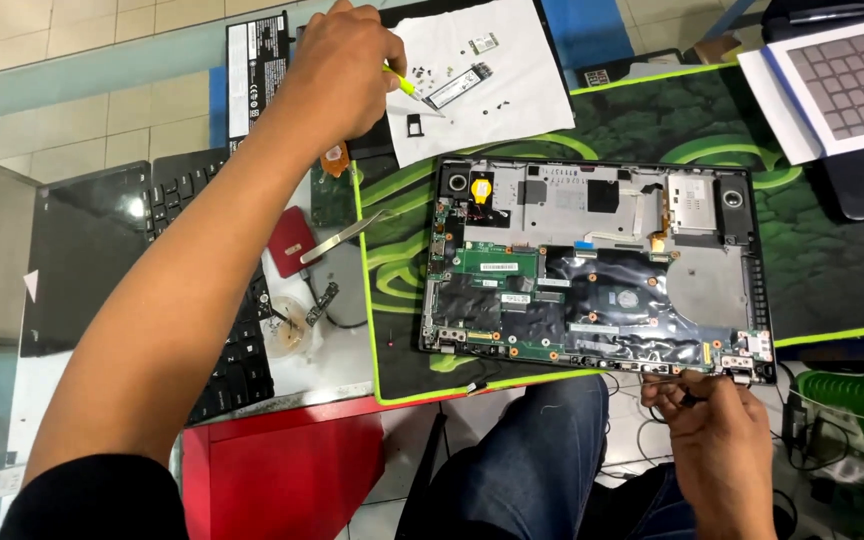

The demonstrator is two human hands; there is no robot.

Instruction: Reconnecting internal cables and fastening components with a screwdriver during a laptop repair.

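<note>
An opened laptop base (597, 265) lies on a black and green desk mat (832, 250), its green circuit board and metal frame exposed. My left hand (337, 70) reaches far across to a white sheet of paper (492, 90) and grips a yellow-green tool (404, 83) whose tip touches the paper near a small black part (415, 123). On that paper lie several tiny screws and two narrow circuit cards (457, 85). My right hand (707, 415) pinches the near right corner of the laptop base, by the hinge.
A black battery pack (252, 70) lies behind my left arm. A black keyboard (217, 300), a red card (292, 240), metal tweezers (342, 236) and a small clear dish (287, 325) sit left of the mat. A keyboard picture on paper (852, 80) lies at the far right.
</note>
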